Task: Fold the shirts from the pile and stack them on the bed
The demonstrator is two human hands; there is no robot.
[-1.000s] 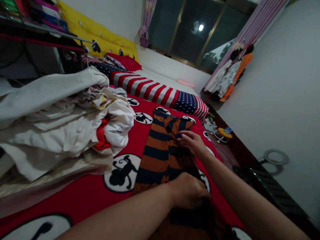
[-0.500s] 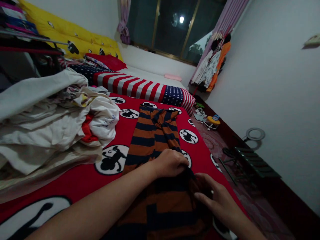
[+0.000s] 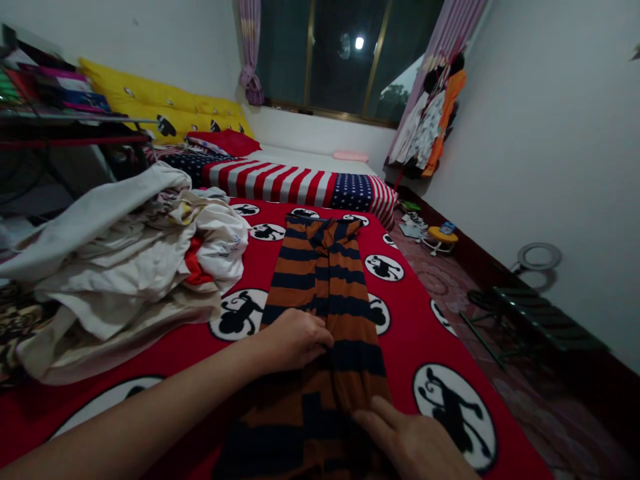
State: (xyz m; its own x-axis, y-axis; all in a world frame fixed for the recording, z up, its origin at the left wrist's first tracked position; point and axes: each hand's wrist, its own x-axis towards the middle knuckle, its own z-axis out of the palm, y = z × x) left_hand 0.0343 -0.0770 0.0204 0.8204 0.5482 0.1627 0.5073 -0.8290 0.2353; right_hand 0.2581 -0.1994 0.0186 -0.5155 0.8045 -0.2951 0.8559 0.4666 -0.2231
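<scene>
A shirt [image 3: 325,293] with brown-orange and navy stripes lies lengthwise on the red blanket [image 3: 400,320], its collar end away from me. Its right side is folded over towards the middle. My left hand [image 3: 297,337] is closed at the middle of the shirt, fingers curled down on the fold's edge; the fingertips are partly hidden. My right hand [image 3: 407,437] rests on the near right part of the shirt, fingers stretched out flat against the cloth. Part of the near end lies in shadow at the bottom of the view.
To the left is a heap of white clothes [image 3: 135,247]. Behind it stands a cluttered table [image 3: 75,120]. A bed with a flag-patterned cover [image 3: 280,177] is at the back. Along the right wall are a dark slatted bench [image 3: 545,317], a yellow stool [image 3: 443,235] and hanging clothes [image 3: 425,133].
My left hand has moved left, carrying the shirt's right side over towards the middle. My right hand has come down flat on the cloth. The view has turned slightly.
</scene>
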